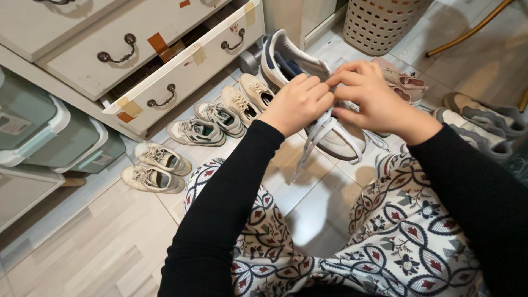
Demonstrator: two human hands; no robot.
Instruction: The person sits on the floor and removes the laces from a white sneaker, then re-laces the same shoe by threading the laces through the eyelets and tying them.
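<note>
Left hand [298, 104] and right hand [369, 98] both pinched on laces [314, 138] of white sneaker [335, 140], held up just under fingers. Risk: loose lace ends hanging below grip may slip out or tangle; sneaker may tip off toward floor.

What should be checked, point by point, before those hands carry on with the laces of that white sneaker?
1. Both hands on the laces: left hand and right hand pinch them above the white sneaker. Ok.
2. Lace ends free: white laces hang loose below the hands. Ok.
3. Knot state: hidden by fingers. Cannot tell.
4. Sneaker supported: what holds it up is hidden. Cannot tell.
5. Open drawer apart from the hands. Ok.
</note>
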